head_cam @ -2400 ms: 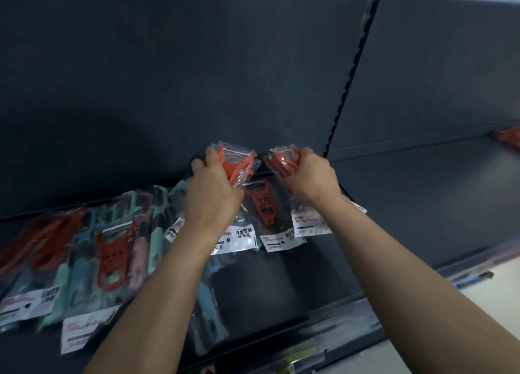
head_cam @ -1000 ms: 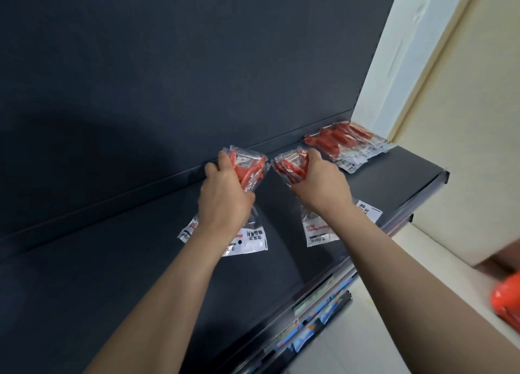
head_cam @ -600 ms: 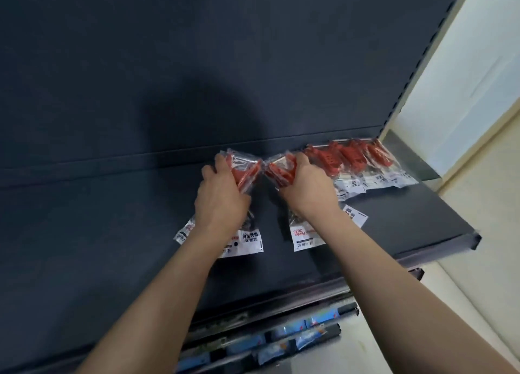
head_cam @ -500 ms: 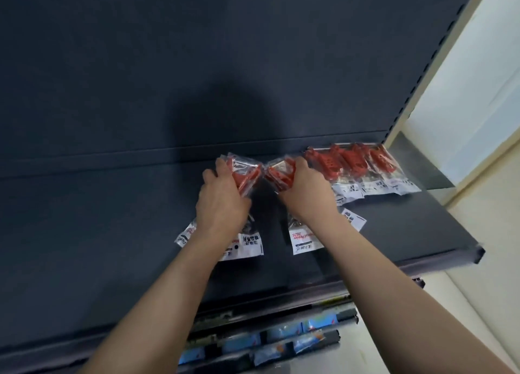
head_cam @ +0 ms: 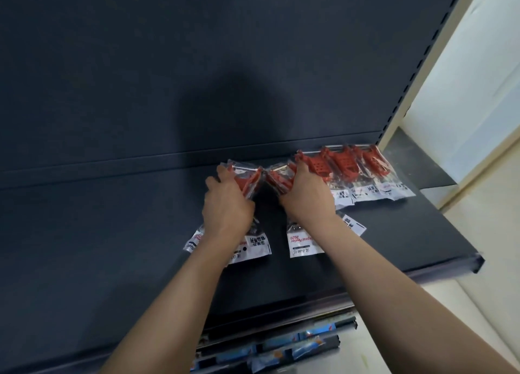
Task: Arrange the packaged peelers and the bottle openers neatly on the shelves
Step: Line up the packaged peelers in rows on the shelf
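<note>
My left hand (head_cam: 225,207) is clamped round the left bundle of packaged peelers (head_cam: 249,181), fingers curled over the red heads at the far end. My right hand (head_cam: 306,199) grips the right bundle (head_cam: 281,176) the same way. The two bundles nearly meet at their tops, over the dark shelf (head_cam: 112,233) and near its back panel (head_cam: 197,64).

The number of packets in each bundle cannot be counted, because the wrappers overlap and my hands cover the middles. Only the white label ends (head_cam: 302,242) show below my wrists. The print is upside down and mostly unreadable, though one label appears to read "Peeler". Whether the bundles rest on the shelf or are held just clear of it, I cannot tell.

Just right of my right hand, a row of red peelers (head_cam: 365,171) lies overlapping at the rear of the shelf, its nearest packet partly hidden behind my knuckles. Below the shelf edge, blue packets (head_cam: 295,345) are blurred and partly cut off by my forearms.
</note>
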